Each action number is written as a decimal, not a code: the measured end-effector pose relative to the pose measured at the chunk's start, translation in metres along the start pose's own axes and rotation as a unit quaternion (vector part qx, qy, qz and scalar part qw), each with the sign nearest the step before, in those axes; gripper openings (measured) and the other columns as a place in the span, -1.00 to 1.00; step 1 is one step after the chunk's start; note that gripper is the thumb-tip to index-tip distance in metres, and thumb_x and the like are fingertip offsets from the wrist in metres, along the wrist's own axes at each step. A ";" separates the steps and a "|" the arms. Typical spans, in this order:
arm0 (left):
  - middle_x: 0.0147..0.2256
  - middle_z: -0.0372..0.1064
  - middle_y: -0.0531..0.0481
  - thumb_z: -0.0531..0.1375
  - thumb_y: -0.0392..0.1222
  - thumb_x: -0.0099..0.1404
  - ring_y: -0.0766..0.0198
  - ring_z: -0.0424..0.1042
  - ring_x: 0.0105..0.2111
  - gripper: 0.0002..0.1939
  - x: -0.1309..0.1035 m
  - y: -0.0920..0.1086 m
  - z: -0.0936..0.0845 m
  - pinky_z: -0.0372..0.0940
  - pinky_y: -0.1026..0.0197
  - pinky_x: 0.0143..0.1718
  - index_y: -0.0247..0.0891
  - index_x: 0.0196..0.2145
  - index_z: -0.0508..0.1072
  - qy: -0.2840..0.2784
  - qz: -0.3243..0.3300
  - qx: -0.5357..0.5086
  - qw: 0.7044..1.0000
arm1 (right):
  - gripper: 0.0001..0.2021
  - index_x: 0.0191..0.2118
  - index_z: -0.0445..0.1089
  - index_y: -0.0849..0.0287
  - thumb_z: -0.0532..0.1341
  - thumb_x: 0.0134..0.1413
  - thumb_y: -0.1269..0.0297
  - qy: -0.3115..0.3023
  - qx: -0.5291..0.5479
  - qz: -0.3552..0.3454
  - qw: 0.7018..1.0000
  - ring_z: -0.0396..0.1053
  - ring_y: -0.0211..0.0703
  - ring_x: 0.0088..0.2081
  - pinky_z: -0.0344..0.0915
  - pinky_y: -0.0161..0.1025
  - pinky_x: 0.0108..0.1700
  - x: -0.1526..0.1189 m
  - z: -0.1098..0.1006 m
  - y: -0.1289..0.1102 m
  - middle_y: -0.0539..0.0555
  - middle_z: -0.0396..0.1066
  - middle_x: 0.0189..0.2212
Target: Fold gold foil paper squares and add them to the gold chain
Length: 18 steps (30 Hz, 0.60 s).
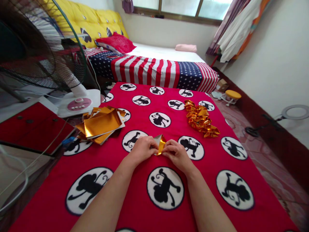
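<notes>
Between my two hands is a small piece of gold foil paper (161,146), partly folded, with a pale underside showing at its upper left and a pointed top. My left hand (145,147) pinches its left side, fingers bent and pressed together. On the other side, my right hand (176,152) grips the right edge between thumb and fingers. A loose stack of flat gold foil sheets (103,124) lies to the left, its corners uneven. Off to the right sits a row of folded gold foil pieces (199,118), bunched against each other.
A red cloth (135,209) with monkey prints covers the table. At left stand a fan (78,96) and a red-topped cabinet (36,127). A bed (154,69) is beyond the far edge; a yellow stool (233,94) and a ring light (295,112) are at right.
</notes>
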<state>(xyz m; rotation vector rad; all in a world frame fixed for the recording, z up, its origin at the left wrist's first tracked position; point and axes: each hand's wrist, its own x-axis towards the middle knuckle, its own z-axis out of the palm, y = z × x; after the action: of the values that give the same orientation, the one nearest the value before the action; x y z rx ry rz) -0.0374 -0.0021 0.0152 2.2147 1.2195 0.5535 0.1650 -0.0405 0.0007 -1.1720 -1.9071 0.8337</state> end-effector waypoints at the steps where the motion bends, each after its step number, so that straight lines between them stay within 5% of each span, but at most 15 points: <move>1: -0.43 0.44 0.06 0.35 -0.28 0.07 0.30 0.38 -0.37 -0.94 0.000 0.000 -0.001 0.16 0.28 -0.33 -0.17 -0.42 0.61 -0.005 0.000 -0.006 1.000 | -0.90 -0.36 0.54 0.09 0.31 0.06 0.45 0.002 -0.004 0.002 1.000 0.36 -0.23 -0.32 0.26 -0.31 -0.29 0.000 0.001 0.000 0.02 0.37 -0.33; 18: -0.35 0.42 -0.01 0.32 -0.30 0.09 0.29 0.37 -0.31 -0.96 -0.004 0.001 -0.012 0.22 0.28 -0.23 -0.25 -0.48 0.61 -0.061 0.018 -0.045 0.997 | -0.93 -0.41 0.50 0.12 0.34 -0.05 0.43 0.066 -0.063 0.109 0.990 0.25 -0.29 -0.52 0.14 -0.32 -0.43 0.008 0.016 -0.003 -0.05 0.41 -0.49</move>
<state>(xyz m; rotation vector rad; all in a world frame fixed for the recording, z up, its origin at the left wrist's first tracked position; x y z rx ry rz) -0.0462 -0.0027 0.0244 2.1662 1.0730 0.4698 0.1478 -0.0371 -0.0034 -1.4957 -1.7668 0.7367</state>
